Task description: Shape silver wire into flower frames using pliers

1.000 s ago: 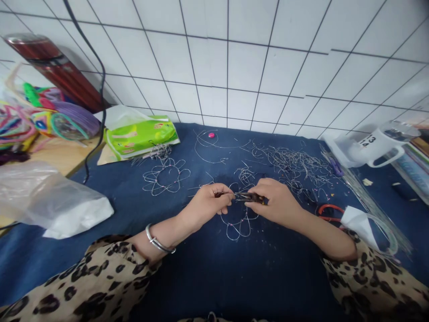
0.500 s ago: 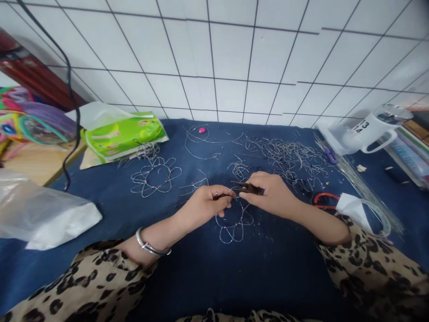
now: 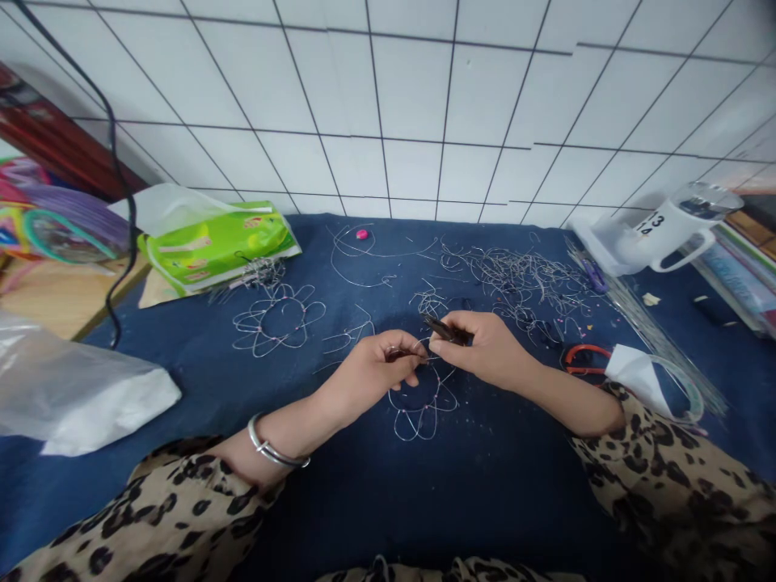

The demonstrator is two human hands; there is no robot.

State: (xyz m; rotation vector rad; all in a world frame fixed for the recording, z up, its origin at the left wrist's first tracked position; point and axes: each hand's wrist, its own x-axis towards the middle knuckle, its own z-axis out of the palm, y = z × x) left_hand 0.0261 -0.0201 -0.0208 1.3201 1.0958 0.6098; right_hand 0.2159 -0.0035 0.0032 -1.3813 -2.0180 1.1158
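Observation:
In the middle of the blue cloth, my left hand (image 3: pixel 381 362) pinches the upper edge of a flower-shaped wire ring (image 3: pixel 418 423), whose looped petals hang below the fingers. Small pink beads dot the ring. Part of a dark tool also shows inside the curled left fingers, too hidden to name. My right hand (image 3: pixel 478 347) is closed around dark pliers (image 3: pixel 445 330), their tip pointing up and left. Its thumb and forefinger lie close to the wire at the left fingertips. A second wire flower (image 3: pixel 279 320) lies flat to the left.
Tangled wire scraps (image 3: pixel 527 279) lie at the back right, beside a bundle of straight wires (image 3: pixel 655 339). A green tissue pack (image 3: pixel 224 246) and a plastic bag (image 3: pixel 90 396) sit left. Right are a white mug (image 3: pixel 679 230), red-handled tool (image 3: pixel 587 360) and purple-handled scissors (image 3: pixel 595 277).
The pliers have turned in my right hand, their tip now pointing more upward and clear of the left fingertips. My left hand keeps its pinch. The whole view has shifted slightly.

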